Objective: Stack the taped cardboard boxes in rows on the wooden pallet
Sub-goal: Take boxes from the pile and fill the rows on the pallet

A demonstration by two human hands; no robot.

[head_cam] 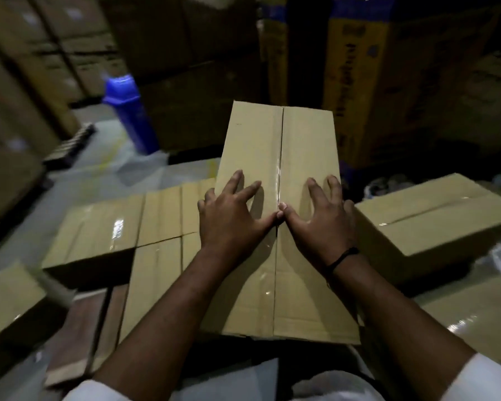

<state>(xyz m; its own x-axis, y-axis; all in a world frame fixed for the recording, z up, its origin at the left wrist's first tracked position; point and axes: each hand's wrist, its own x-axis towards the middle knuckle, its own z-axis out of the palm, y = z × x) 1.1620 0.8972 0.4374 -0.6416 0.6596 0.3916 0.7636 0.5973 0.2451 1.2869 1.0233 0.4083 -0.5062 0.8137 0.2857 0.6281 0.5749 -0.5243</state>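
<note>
A long cardboard box (281, 146) with clear tape along its centre seam lies in front of me, on top of lower boxes. My left hand (232, 215) and my right hand (321, 215) press flat on its top with spread fingers, thumbs meeting at the seam. To the left lie taped boxes (104, 230) side by side, one layer lower. Dark wooden pallet slats (99, 322) show at the lower left. Another taped box (437, 218) sits at the right.
A blue plastic bin (130, 111) stands on the floor at the back left. Tall stacks of cartons (185, 53) fill the background, with yellow printed cartons (356, 91) at the back right. A small box (9, 299) sits at the far left.
</note>
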